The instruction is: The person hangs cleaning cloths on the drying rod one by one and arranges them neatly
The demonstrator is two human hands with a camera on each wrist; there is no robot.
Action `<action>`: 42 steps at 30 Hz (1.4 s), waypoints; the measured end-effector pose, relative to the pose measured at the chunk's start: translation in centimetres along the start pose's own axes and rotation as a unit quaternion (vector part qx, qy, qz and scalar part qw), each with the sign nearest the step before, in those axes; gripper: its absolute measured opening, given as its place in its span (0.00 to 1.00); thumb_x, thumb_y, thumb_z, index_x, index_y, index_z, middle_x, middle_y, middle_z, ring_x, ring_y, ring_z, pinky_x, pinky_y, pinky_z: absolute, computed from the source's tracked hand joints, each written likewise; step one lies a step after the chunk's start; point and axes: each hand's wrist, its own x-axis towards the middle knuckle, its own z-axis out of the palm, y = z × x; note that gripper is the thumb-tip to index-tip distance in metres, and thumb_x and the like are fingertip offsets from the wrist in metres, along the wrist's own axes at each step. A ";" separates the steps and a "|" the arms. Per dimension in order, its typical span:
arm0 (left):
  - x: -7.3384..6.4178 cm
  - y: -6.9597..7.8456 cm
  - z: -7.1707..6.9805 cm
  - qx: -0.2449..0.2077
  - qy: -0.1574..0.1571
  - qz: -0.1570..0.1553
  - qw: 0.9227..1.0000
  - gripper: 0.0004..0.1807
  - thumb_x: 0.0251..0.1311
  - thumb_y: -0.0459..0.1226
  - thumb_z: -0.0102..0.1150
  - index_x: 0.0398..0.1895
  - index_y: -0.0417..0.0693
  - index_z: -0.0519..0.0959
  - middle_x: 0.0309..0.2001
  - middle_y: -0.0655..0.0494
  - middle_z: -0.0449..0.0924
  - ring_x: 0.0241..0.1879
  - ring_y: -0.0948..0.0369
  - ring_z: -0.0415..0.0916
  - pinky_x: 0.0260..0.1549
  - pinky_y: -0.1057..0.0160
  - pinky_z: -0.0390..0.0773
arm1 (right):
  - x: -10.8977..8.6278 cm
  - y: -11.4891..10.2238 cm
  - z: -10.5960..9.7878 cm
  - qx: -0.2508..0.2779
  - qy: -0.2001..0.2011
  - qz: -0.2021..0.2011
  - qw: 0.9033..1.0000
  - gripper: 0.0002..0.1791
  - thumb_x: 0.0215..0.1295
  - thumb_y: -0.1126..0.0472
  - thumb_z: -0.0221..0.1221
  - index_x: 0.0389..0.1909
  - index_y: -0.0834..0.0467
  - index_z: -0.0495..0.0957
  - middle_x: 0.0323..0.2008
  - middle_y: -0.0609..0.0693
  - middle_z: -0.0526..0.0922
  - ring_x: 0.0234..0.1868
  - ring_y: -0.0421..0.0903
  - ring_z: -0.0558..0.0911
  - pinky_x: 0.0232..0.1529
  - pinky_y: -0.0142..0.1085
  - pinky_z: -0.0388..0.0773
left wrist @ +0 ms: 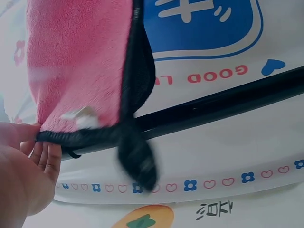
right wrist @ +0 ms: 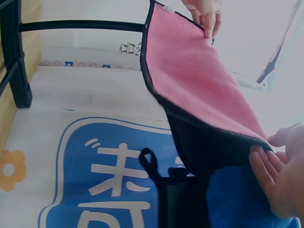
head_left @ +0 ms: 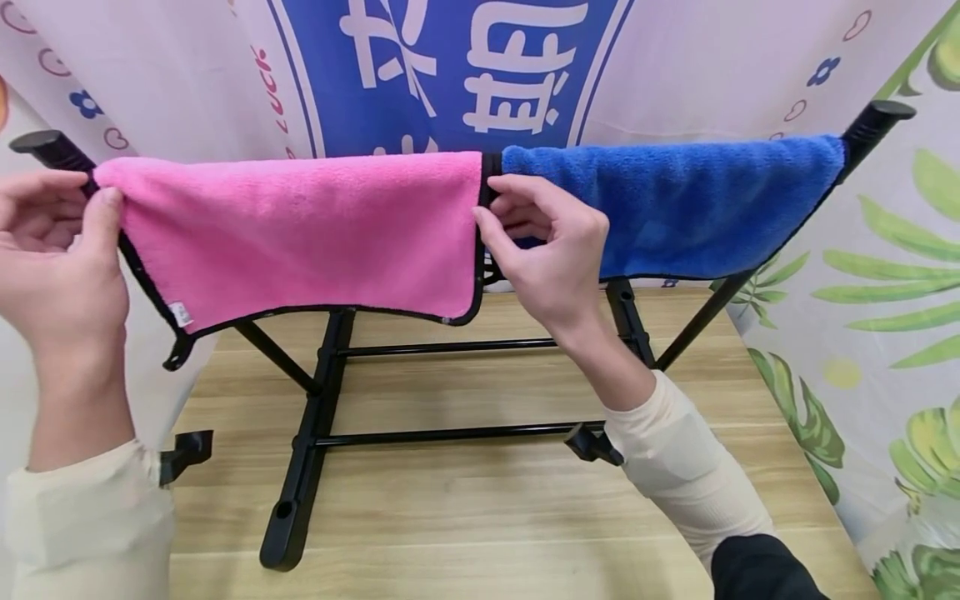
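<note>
A pink towel [head_left: 300, 242] with black edging hangs over the top of a black rack, on its left half. My left hand [head_left: 67, 267] pinches the towel's upper left edge between thumb and fingers; the left wrist view shows this hand [left wrist: 28, 180] at the dark trim. At the towel's upper right edge, my right hand [head_left: 551, 250] pinches the border with thumb and fingertips, also seen in the right wrist view on that hand [right wrist: 285, 175]. A blue towel [head_left: 697, 208] hangs just to the right. A hanging loop [head_left: 177, 354] dangles from the pink towel's lower left corner.
The black rack [head_left: 318, 433] stands on a wood-grain tabletop [head_left: 450, 517], its capped posts [head_left: 877, 129] rising at both sides. Behind hangs a printed white and blue curtain [head_left: 442, 92]. A leaf-patterned cloth [head_left: 892, 275] lies along the right side.
</note>
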 end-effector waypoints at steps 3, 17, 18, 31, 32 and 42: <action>-0.3 -0.3 -0.2 0.006 -0.003 0.000 1.000 0.11 0.61 0.29 0.69 0.46 0.42 0.85 0.37 0.54 0.83 0.35 0.65 0.78 0.44 0.67 0.76 | -0.5 0.4 0.0 0.006 -0.005 0.000 1.000 0.14 0.60 0.70 0.70 0.45 0.73 0.82 0.30 0.61 0.86 0.29 0.50 0.87 0.35 0.33 0.87; -1.6 -2.3 -1.3 0.078 -0.029 0.073 0.994 0.14 0.65 0.29 0.62 0.53 0.44 0.83 0.39 0.63 0.79 0.38 0.68 0.78 0.44 0.71 0.77 | -1.5 1.4 -0.1 0.014 -0.014 -0.033 0.999 0.14 0.61 0.75 0.67 0.47 0.74 0.80 0.30 0.62 0.85 0.27 0.50 0.85 0.34 0.31 0.85; -1.6 -2.4 -1.2 0.062 -0.024 0.074 0.995 0.13 0.65 0.29 0.62 0.52 0.44 0.84 0.39 0.62 0.79 0.38 0.67 0.78 0.43 0.70 0.77 | -1.4 1.4 -0.1 0.017 -0.011 -0.039 0.999 0.13 0.61 0.75 0.67 0.46 0.74 0.80 0.30 0.62 0.85 0.27 0.50 0.85 0.34 0.31 0.85; -1.0 -1.9 -0.5 0.056 0.005 0.048 0.997 0.12 0.68 0.30 0.62 0.53 0.43 0.83 0.41 0.62 0.80 0.41 0.67 0.77 0.49 0.68 0.76 | -0.2 1.2 0.3 0.045 0.028 -0.060 0.997 0.12 0.63 0.76 0.64 0.47 0.74 0.83 0.31 0.62 0.85 0.28 0.51 0.84 0.33 0.30 0.85; -0.9 -1.9 -0.5 0.051 0.007 0.047 0.998 0.12 0.68 0.30 0.62 0.52 0.43 0.83 0.41 0.61 0.80 0.41 0.67 0.78 0.49 0.68 0.75 | -0.1 1.1 0.3 0.045 0.032 -0.059 0.997 0.12 0.63 0.76 0.64 0.47 0.74 0.84 0.31 0.62 0.86 0.28 0.50 0.84 0.33 0.30 0.85; 0.2 -1.6 -0.2 0.024 -0.001 -0.016 1.000 0.12 0.69 0.28 0.59 0.50 0.47 0.84 0.41 0.59 0.79 0.41 0.67 0.74 0.47 0.69 0.72 | 0.2 0.8 0.4 0.019 0.027 -0.030 0.999 0.10 0.65 0.73 0.65 0.45 0.72 0.86 0.30 0.61 0.85 0.29 0.50 0.85 0.33 0.29 0.85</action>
